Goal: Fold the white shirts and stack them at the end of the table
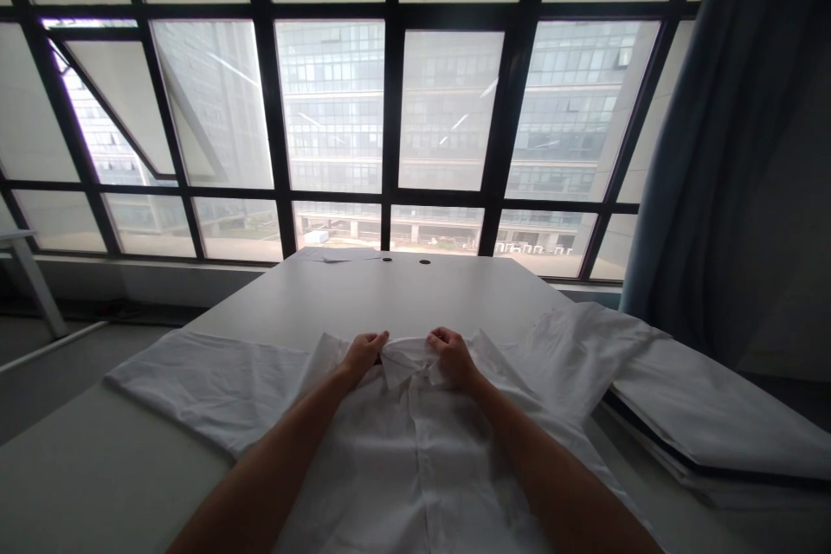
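A white button-up shirt (383, 459) lies front up on the table, its collar toward the window and its sleeves spread to both sides. My left hand (364, 357) is closed on the left side of the collar, the thumb on top. On the collar's other side, my right hand (451, 353) pinches the fabric with curled fingers. Between the two hands the collar (409, 353) stands slightly raised, its points folded down over the shirt front. The right sleeve (584, 355) is bunched and reaches the stack of cloth. Creases run across the left sleeve (214, 381).
The white table (363, 299) stretches to a large window with dark frames. At right lies a stack of folded white and dark cloth (727, 415). A paper-like white sheet (341, 254) rests on the far edge, near two cable holes. A dark blue curtain (707, 138) hangs at right.
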A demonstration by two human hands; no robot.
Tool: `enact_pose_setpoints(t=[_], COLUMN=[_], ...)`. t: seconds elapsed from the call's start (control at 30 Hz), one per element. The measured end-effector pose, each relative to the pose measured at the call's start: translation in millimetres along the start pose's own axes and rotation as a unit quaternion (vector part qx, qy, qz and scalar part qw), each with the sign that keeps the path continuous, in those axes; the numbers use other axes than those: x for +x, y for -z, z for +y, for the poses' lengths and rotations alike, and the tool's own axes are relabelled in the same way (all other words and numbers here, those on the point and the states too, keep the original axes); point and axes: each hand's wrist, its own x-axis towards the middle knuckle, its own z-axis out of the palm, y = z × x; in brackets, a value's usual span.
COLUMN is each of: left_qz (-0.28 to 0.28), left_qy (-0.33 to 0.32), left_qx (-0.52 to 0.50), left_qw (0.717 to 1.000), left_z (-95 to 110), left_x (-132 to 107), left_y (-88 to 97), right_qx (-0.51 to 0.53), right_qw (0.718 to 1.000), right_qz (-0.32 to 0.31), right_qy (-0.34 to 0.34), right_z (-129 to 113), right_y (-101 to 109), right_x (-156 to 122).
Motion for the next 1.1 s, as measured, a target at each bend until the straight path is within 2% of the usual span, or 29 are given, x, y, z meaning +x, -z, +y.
enact_pose_setpoints(t=[0.1, 0.17, 0.23, 0.3, 0.37, 0.43, 0.5, 0.7, 0.8, 0.93, 1.1], left_qz=[0.068, 0.114, 0.129, 0.121, 0.115, 0.108, 0.094, -0.002, -0.021, -0.044, -0.032], left_qy=[-0.037, -0.107, -0.172, -0.179, -0.143, -0.109, -0.104, -0.132, -0.162, -0.183, -0.204], left_qx=[0.06, 0.143, 0.208, 0.227, 0.227, 0.229, 0.23, 0.153, 0.137, 0.148, 0.195], left_qw=[0.995, 0.977, 0.954, 0.95, 0.956, 0.961, 0.963, 0.979, 0.977, 0.971, 0.959], left_z=[-2.1, -1.9, -0.8, 0.6, 1.5, 1.0, -1.2, -11.5, -14.3, -15.9, -18.4], left_x=[3.1, 2.8, 1.3, 0.1, 0.0, 1.1, 2.7, 1.4, -2.6, -7.7, -8.4], left_y=[-3.8, -6.1, -7.7, -8.1, -7.0, -4.7, -1.7, 7.8, 9.4, 6.1, 2.2], right_qx=[0.03, 0.0, -0.043, -0.074, -0.099, -0.126, -0.154, -0.242, -0.258, -0.265, -0.265], right_qw=[0.999, 0.998, 0.996, 0.993, 0.988, 0.982, 0.977, 0.959, 0.951, 0.941, 0.943], right_qz=[0.025, 0.052, 0.074, 0.092, 0.102, 0.095, 0.074, 0.047, 0.048, -0.015, -0.069], right_qy=[-0.021, -0.037, -0.031, 0.01, 0.063, 0.103, 0.124, 0.137, 0.166, 0.21, 0.191], right_z=[4.4, 5.7, 5.1, 2.7, -0.8, -3.6, -4.7, -7.2, -15.3, -28.1, -31.5], right_y=[-0.3, -1.1, -2.0, -2.4, -1.9, -0.4, 1.3, 2.2, 0.1, -4.6, -8.2], right_x=[2.4, 1.2, -1.6, -4.5, -6.6, -7.7, -8.4, -12.1, -15.2, -21.4, -23.7])
